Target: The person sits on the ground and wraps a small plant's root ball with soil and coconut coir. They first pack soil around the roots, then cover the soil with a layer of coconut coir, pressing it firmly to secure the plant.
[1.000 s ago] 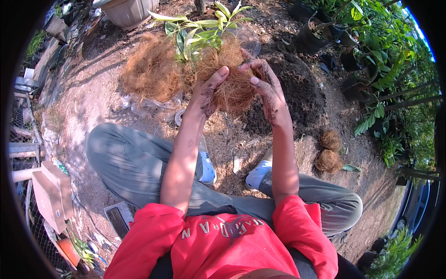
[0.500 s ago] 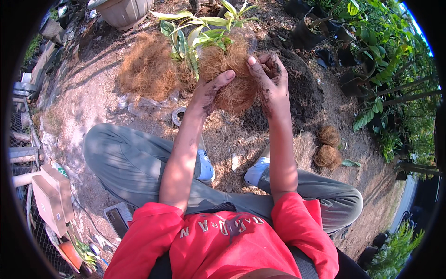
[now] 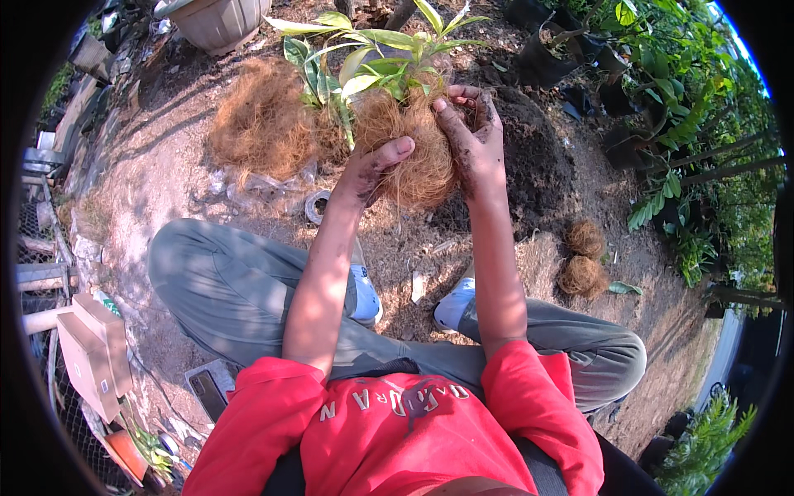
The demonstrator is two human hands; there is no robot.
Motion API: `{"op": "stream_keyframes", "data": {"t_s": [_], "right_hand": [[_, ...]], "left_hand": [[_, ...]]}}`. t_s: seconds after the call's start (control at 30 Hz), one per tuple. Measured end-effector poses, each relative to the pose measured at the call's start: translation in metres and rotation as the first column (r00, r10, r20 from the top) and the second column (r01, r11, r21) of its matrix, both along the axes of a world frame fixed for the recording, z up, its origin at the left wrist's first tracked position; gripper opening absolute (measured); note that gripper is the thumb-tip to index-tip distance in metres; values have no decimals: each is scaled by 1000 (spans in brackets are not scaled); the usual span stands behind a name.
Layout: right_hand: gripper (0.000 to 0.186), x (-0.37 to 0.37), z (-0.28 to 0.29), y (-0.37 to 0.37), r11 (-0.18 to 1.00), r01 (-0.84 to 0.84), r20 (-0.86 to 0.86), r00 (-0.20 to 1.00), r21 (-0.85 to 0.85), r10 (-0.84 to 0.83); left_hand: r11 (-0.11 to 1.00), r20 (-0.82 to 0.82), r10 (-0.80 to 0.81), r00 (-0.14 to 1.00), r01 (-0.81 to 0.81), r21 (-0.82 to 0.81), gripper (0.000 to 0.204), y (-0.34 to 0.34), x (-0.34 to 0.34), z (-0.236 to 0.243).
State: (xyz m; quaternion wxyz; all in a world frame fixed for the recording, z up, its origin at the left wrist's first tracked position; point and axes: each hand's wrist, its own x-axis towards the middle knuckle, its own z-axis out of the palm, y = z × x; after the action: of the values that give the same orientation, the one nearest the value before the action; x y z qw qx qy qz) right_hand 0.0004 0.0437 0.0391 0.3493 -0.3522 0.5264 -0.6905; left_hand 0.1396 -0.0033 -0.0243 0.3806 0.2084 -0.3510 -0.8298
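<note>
Between my two hands is a ball of brown coconut fibre [image 3: 418, 165], with a leafy plant [image 3: 397, 62] rising from its top. My left hand [image 3: 374, 172] curves round the ball's left side, its thumb pressed on the fibre. On the upper right side, my right hand [image 3: 475, 140] grips it with thumb and bent fingers. Dark soil smears both hands. The fingers under the ball are hidden. Left of it lies a loose heap of fibre [image 3: 263, 120], with a roll of tape [image 3: 316, 207] nearer to me.
Dark soil [image 3: 533, 157] is piled right of my hands. Two small fibre balls [image 3: 584, 277] sit by my right knee. Black plant bags [image 3: 546, 58] stand at the far right, a large pot [image 3: 217, 23] at the far left. Cardboard boxes [image 3: 89, 355] and a phone [image 3: 207, 393] lie left.
The fibre ball has tilted so the plant stands more upright and more of its leaves show. My right hand has shifted slightly left and down along the fibre.
</note>
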Motion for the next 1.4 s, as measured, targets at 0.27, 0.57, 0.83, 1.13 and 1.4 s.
{"op": "stream_keyframes", "data": {"t_s": [0.27,0.57,0.83,1.13,1.4], "right_hand": [[29,-15,-18,-3,961,-274,99,958,27,270],[62,-13,-10,7,932,-363,-335,877,11,346],[69,-13,-28,8,917,-382,169,917,113,361],[57,-5,-62,-3,936,-349,501,805,-35,319],[59,-7,-58,-6,943,-321,483,814,-90,324]], "left_hand": [[999,19,-3,1000,2,41,51,-1,0,1],[988,65,66,996,-75,132,57,-5,-4,9],[993,299,115,947,-101,-64,88,-5,-11,14],[842,384,317,867,-71,-534,79,-8,-6,13],[899,197,334,922,-249,-361,42,-8,-15,3]]}}
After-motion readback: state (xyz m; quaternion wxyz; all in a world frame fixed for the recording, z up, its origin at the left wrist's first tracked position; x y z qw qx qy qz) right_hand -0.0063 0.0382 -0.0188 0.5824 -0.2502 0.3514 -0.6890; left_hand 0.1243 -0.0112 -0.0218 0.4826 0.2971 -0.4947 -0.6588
